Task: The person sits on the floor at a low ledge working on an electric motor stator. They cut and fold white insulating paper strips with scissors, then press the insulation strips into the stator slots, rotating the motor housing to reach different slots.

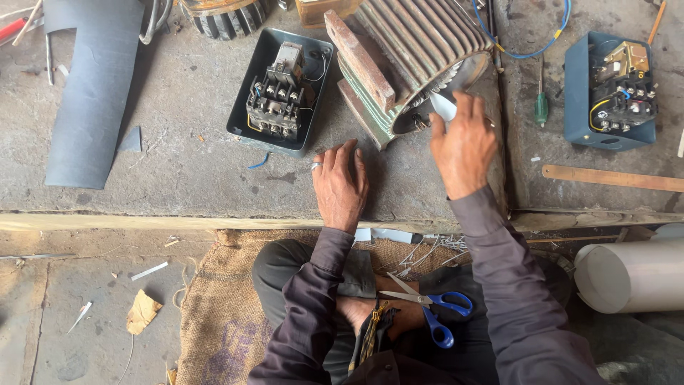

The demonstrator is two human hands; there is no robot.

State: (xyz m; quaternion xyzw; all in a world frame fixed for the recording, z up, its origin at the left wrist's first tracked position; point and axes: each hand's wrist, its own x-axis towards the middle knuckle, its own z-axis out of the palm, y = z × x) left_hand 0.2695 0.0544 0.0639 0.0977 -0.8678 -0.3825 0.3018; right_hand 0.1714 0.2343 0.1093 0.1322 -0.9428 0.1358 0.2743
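While in R hand grip: white paper strip, thin, pointed, at motor mouth.

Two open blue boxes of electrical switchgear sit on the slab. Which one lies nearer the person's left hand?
The switchgear box just above the left hand, left of the ribbed motor housing; the other box sits far right.

boxes 2; scissors 1; motors 1; screwdrivers 1

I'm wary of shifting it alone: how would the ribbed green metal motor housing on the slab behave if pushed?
The ribbed green metal motor housing looks thick-walled, so probably heavy and stiff. Its rounded body might roll, though the flat foot would likely check that on the rough concrete slab.
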